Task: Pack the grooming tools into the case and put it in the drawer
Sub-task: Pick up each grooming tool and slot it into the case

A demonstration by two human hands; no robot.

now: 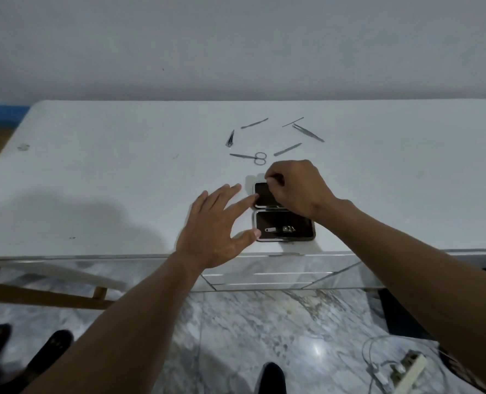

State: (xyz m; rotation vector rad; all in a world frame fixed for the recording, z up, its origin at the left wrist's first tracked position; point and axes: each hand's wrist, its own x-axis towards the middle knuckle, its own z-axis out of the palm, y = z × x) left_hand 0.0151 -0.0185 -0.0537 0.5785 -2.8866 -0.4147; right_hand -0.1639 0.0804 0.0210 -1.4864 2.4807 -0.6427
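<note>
A small dark case (267, 226) lies open near the front edge of the white table (94, 166), its two halves one behind the other. A nail clipper (280, 229) sits in the near half. My right hand (296, 189) hovers over the far half with its fingertips pinched together; what they pinch is hidden. My left hand (216, 223) is spread open just left of the case, index finger and thumb touching its left edge. Behind the case lie small scissors (250, 157), tweezers (308, 133), a pointed tool (230, 138) and several thin metal files (254, 123).
The table has mirrored drawer fronts (264, 275) below its front edge. On the marble floor, a power strip with cables (404, 368) lies at the lower right. A wooden frame (37, 297) stands at the left. Dark shoes (51, 348) show at the bottom.
</note>
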